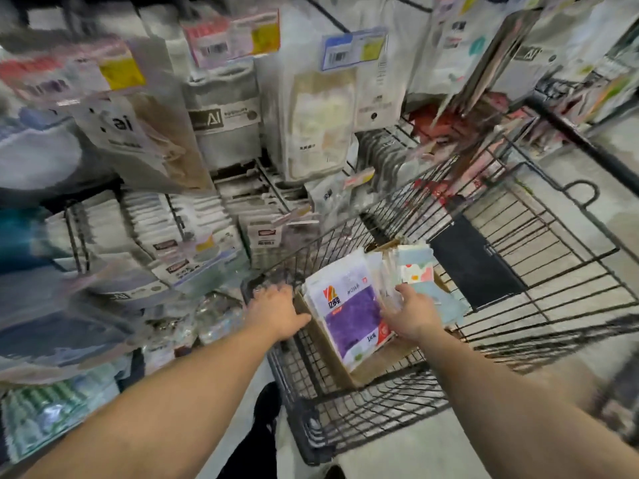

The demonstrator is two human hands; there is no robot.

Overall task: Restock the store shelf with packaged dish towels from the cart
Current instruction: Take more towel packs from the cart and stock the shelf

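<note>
A black wire cart (539,271) stands to the right of the shelf. Inside it a cardboard box (325,344) holds packaged dish towels standing on edge; the front one is a purple towel pack (349,319) with a white top. My left hand (276,312) rests on the cart's left rim beside the box. My right hand (413,314) reaches into the box, its fingers in among the packs behind the purple one, near a light blue patterned pack (415,271). Whether it grips a pack is hidden.
The store shelf (179,219) at left is crowded with hanging and stacked white towel packs, blurred by motion. Price tags (352,46) hang above. More goods line the far right. The cart's right half shows bare wire and a black panel (473,264).
</note>
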